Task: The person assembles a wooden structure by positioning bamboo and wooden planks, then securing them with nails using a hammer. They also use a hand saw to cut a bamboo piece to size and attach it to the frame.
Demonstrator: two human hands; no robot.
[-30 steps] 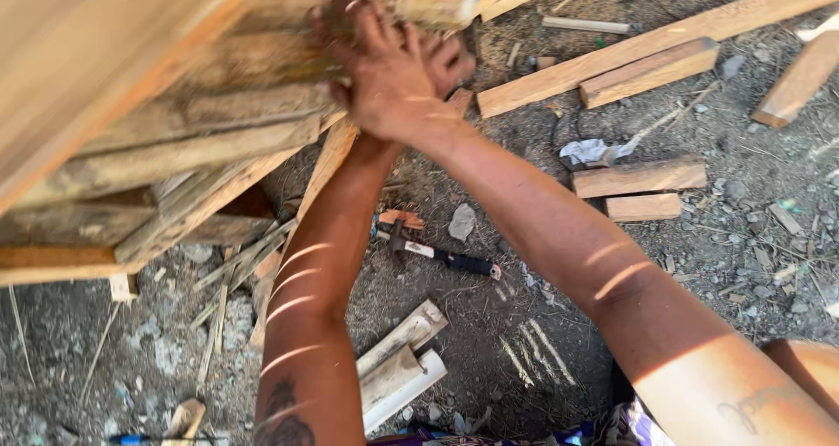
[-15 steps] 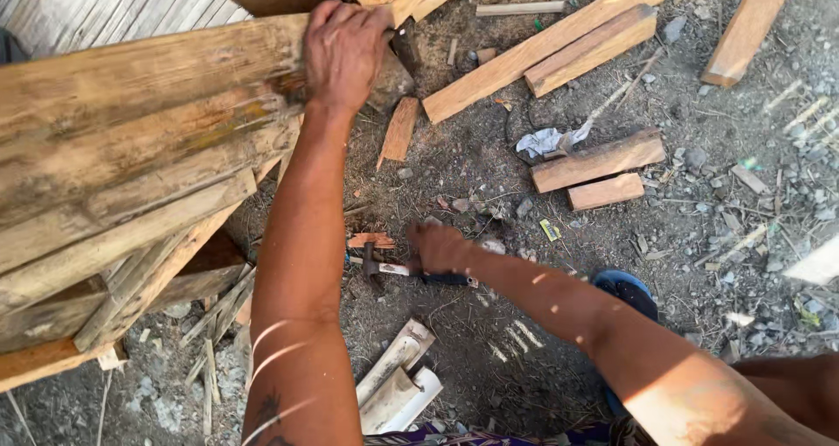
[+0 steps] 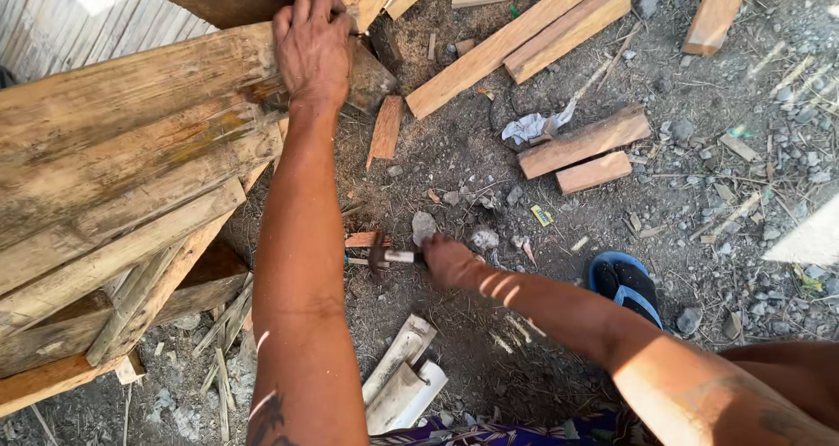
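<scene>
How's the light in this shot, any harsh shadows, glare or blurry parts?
Head view: hard sunlight from above; bright stripes fall across the right forearm behind the right hand, which grips the hammer in shade. The left hand on the wooden planks is evenly lit and sharp. The top left corner and a patch at the right edge are blown out white. Little blur overall.

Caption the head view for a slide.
Left hand grips weathered stacked wooden planks; right hand grasps a small metal-headed hammer on the dirt ground.
</scene>
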